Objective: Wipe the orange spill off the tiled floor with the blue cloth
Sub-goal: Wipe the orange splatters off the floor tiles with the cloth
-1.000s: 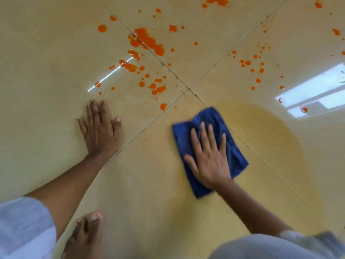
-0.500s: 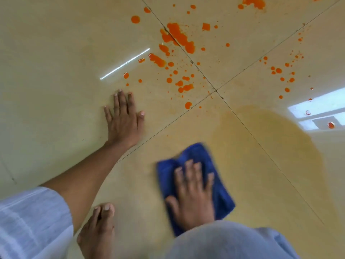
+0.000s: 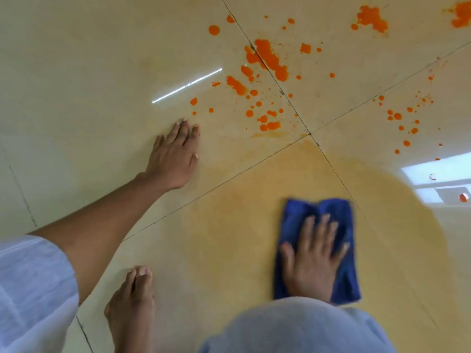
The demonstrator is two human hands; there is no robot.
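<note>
My right hand (image 3: 314,258) lies flat, fingers spread, pressing the folded blue cloth (image 3: 334,212) onto the cream tiled floor (image 3: 76,72). The cloth sits on a wide pale-orange smeared film (image 3: 242,225). Bright orange blobs and drops of the spill (image 3: 270,58) lie farther away, along the tile joint. More drops (image 3: 405,121) dot the tile to the right, and larger patches (image 3: 372,17) reach the top edge. My left hand (image 3: 174,155) rests palm down on the floor, fingertips just short of the nearest drops, holding nothing.
My bare foot (image 3: 132,309) stands on the floor at the bottom left of centre. A white sleeve (image 3: 30,289) and a pale clothed knee (image 3: 293,327) fill the lower edge. Dark grout lines cross at a joint (image 3: 309,133). A bright window reflection (image 3: 438,179) lies at right.
My right hand has slid the cloth toward me and then sideways to the right over the smeared area. The view has shifted, and my left hand stays planted.
</note>
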